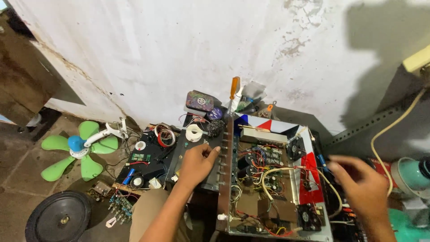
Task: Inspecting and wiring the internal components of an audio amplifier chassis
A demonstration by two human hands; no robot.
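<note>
Open amplifier chassis (pixel 309 134): bare sheet metal, glossy red-white-blue painted panels. Front panel (pixel 225 170) under left hand (pixel 195 163): dull brownish metal. Fan blades (pixel 58 157), lower left: smooth green plastic. Screwdriver handle (pixel 234 87): glossy orange plastic. Wall (pixel 201 45): rough, flaking white plaster. Speaker cone (pixel 58 218): matt black.

The open metal amplifier chassis full of circuit boards and wires (pixel 273 179) sits between the hands, left hand (pixel 197 163) on its front panel, right hand (pixel 360 183) beyond its right edge, with the green plastic fan blade (pixel 74 148) far left and the orange-handled screwdriver (pixel 234 92) behind.
</note>
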